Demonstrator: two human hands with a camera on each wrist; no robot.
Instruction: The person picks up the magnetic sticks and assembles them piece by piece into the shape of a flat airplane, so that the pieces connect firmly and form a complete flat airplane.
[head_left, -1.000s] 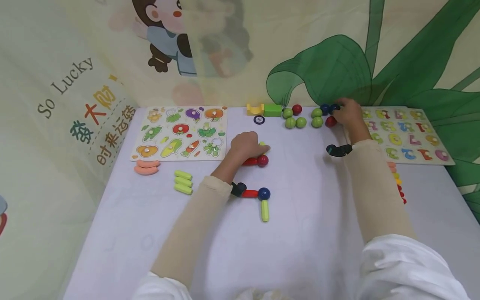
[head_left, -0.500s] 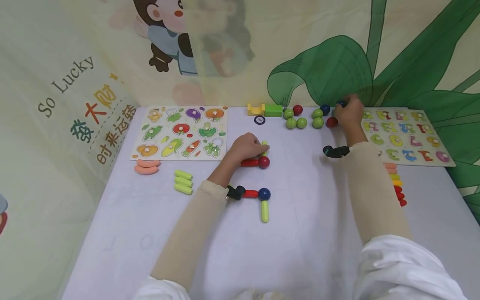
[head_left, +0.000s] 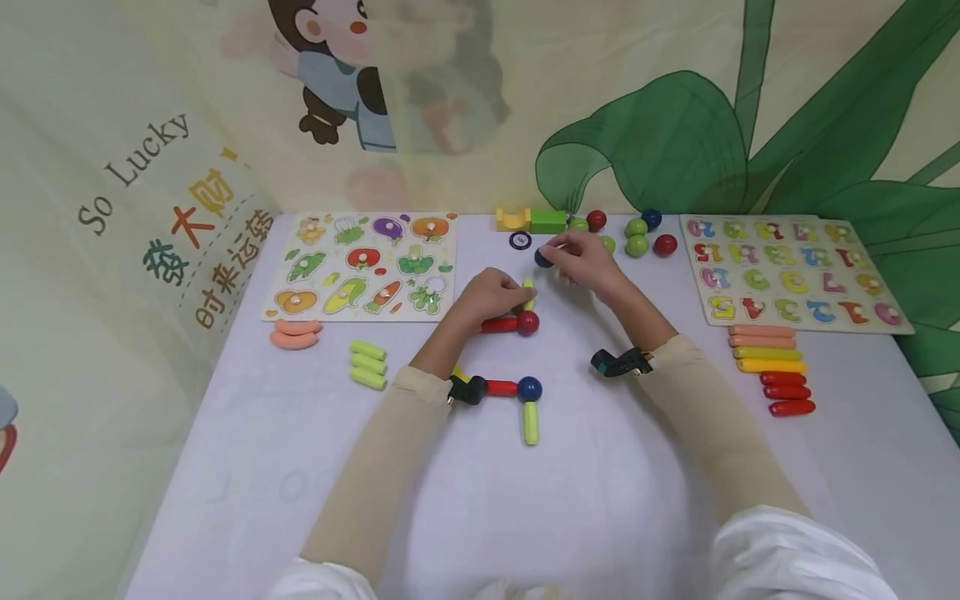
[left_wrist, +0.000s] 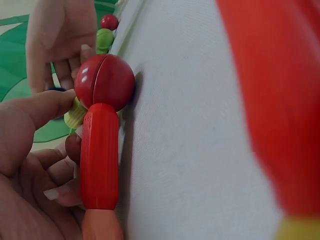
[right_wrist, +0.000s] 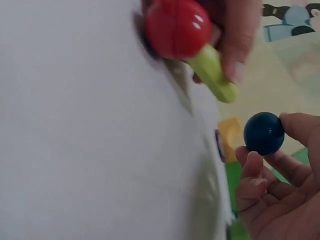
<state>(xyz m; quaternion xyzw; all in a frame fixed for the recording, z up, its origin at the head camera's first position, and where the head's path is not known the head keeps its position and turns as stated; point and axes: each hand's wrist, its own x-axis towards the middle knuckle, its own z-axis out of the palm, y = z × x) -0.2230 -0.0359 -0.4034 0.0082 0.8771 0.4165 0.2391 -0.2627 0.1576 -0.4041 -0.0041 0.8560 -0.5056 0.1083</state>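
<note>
My left hand [head_left: 489,297] pinches a light green stick [right_wrist: 214,75] between thumb and finger. That stick joins a red ball [left_wrist: 106,81], and a red stick [left_wrist: 100,157] runs from the same ball beneath the hand. Up and to the right, my right hand [head_left: 588,262] holds a dark blue ball [right_wrist: 264,134] in its fingertips, just apart from the green stick's free end. Nearer the person lies another joined piece: a blue ball [head_left: 529,388] with a red stick [head_left: 501,387] and a green stick [head_left: 531,423]. The left wrist camera hides part of it.
Vegetable puzzle board [head_left: 360,267] lies at left, number puzzle board [head_left: 795,271] at right. Loose green sticks [head_left: 367,364] and pink curved sticks [head_left: 295,333] lie left; several coloured sticks [head_left: 772,367] lie right. Along the back are a green block [head_left: 548,221] and loose balls [head_left: 637,245].
My right hand has lifted a blue ball from the back row and carried it left and nearer, beside the left hand. The left hand has stayed almost in place, holding the green stick.
</note>
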